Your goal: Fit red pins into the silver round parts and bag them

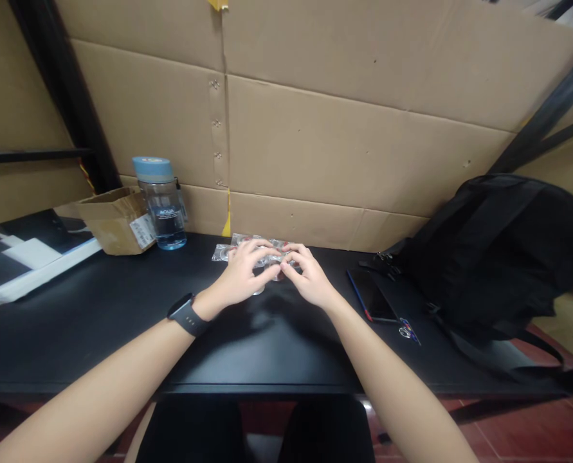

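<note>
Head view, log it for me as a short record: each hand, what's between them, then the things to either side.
Left hand: over clear packets, dark watch on the wrist
Right hand: fingertips close to the left hand's
Between thumbs: small reddish thing, mostly hidden; whether held, cannot tell
Left side: blue-lidded bottle, upright beside a cardboard box
Right side: phone lying flat, metal ring near it, black backpack farther right
Surface: black table
</note>
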The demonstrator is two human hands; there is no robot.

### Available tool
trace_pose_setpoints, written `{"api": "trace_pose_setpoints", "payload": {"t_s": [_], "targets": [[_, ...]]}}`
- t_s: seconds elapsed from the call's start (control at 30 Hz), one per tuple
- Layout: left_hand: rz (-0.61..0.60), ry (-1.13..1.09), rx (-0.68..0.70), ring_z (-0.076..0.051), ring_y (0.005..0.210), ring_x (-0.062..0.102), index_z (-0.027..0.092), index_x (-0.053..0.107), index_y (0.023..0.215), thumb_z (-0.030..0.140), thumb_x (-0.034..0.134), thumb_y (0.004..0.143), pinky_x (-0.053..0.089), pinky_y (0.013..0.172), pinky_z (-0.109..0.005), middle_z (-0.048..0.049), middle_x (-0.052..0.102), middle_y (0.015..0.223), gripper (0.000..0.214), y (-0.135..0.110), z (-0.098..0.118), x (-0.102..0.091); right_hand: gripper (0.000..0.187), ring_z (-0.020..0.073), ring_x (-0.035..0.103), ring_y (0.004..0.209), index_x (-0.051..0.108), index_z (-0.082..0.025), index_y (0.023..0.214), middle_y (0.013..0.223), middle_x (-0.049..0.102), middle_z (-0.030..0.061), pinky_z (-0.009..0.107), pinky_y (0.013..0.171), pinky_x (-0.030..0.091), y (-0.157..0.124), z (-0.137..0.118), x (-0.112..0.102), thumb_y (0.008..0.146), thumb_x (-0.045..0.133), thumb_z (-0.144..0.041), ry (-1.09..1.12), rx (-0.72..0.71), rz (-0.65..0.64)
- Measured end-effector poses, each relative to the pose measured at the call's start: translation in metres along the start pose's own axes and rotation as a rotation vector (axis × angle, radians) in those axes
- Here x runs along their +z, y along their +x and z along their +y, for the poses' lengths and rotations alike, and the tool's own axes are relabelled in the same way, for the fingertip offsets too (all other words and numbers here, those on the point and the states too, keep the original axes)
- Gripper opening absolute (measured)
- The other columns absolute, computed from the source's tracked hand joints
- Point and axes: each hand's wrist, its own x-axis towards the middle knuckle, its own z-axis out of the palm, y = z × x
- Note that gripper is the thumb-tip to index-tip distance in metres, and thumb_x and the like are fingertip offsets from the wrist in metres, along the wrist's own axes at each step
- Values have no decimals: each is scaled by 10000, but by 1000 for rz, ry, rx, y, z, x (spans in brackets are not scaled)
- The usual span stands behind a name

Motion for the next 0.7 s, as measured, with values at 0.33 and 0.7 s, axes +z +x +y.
{"api": "trace_pose_setpoints", "payload": {"t_s": [0.33, 0.7], "targets": [[-430, 204, 45, -234, 946, 678, 278, 748, 993, 421, 676, 941, 361, 949, -376, -4, 769, 988, 169, 0, -21, -25, 128, 241, 592, 1082, 689, -194, 770, 1060, 665, 76, 369, 980, 454, -2, 16, -23, 896, 669, -200, -270, 55, -278], [-460, 400, -8, -229, 862, 673, 240, 729, 778, 250, 643, 955, 260, 923, -401, 3, 772, 804, 197, -3, -36, -18, 99, 167, 669, 772, 759, -207, 858, 865, 736, 42, 243, 731, 445, -7, 31, -24, 794, 743, -133, -388, 250, -521]]}}
